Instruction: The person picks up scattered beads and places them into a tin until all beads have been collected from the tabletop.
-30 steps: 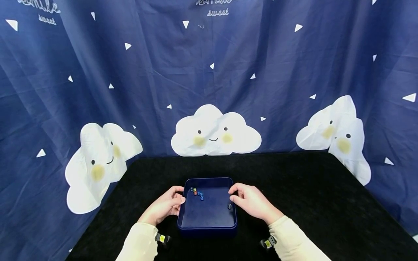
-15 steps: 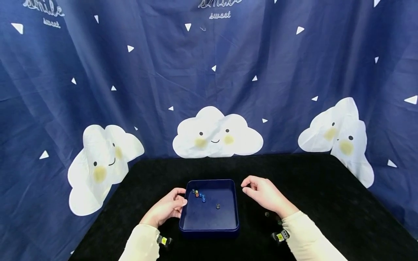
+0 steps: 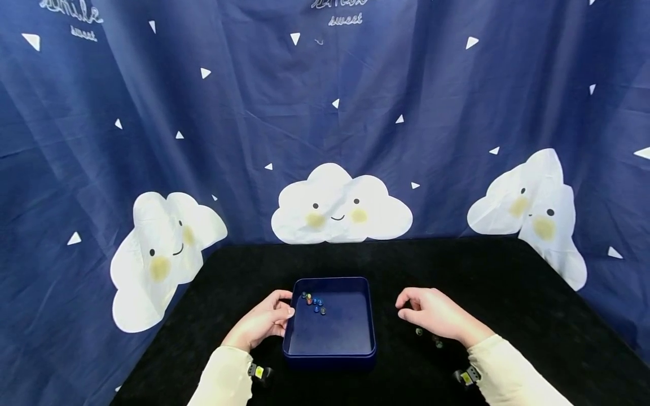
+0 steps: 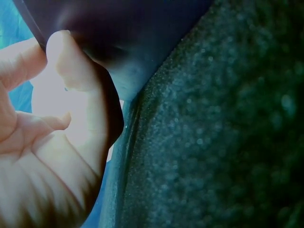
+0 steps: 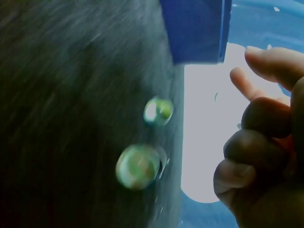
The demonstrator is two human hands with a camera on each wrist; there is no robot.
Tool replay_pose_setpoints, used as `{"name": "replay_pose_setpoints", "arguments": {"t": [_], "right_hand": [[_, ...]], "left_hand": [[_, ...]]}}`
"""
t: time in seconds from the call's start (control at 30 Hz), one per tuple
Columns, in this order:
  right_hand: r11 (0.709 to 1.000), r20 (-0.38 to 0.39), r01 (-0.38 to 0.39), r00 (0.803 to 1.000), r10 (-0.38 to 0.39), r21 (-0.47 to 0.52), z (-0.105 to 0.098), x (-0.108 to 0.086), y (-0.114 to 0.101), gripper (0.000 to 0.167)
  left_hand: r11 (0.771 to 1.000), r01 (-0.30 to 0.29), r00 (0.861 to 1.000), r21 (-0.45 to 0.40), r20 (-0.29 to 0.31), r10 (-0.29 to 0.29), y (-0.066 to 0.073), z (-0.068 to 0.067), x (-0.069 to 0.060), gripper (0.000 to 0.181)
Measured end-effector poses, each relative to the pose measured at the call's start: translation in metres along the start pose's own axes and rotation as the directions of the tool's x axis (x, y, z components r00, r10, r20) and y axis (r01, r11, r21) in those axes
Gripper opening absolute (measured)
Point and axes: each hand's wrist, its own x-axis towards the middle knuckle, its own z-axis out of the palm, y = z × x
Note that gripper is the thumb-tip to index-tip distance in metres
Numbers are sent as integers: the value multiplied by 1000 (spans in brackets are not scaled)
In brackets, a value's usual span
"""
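My left hand (image 3: 261, 321) grips the left wall of a shallow blue box (image 3: 332, 356), thumb at the rim. Up close in the left wrist view, the thumb and fingers pinch that wall. Several small glass marbles (image 3: 316, 301), blue, orange and clear, lie grouped in the box's far left part. To the right of the box, my right hand (image 3: 442, 314) hovers over the black cloth with bent fingers and nothing visible in them. Beneath it lie a greenish marble (image 5: 158, 111) and another, larger-looking marble (image 5: 137, 166), both blurred in the right wrist view.
Black cloth (image 3: 244, 265) covers the table under everything. Behind it hangs a dark blue curtain (image 3: 244, 135) printed with white clouds and triangles. Each wrist carries a small strapped camera, the right one (image 3: 466, 376) low over the cloth.
My right hand has moved away from the box to the right, over the loose marbles. One marble has rolled leftward across the box to the group. My left hand keeps its grip.
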Motion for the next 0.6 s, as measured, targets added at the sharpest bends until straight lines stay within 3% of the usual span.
{"name": "replay_pose_setpoints", "arguments": {"t": [0.17,0.4,0.6], "right_hand": [[1000,57,-1,998,1,8,-7,-15,12,15],[997,56,32,998,-28,-73,-9,-27,26,17],[996,134,11,991,1,-90,-4,-30,32,16]], "left_hand": [[1000,0,1000,-3,-4,0,2,2,-2,54],[1000,1,1000,-23,2,-1,5,1,-3,54],[1000,5,1000,-17,2,-5,2,3,-2,53]]}}
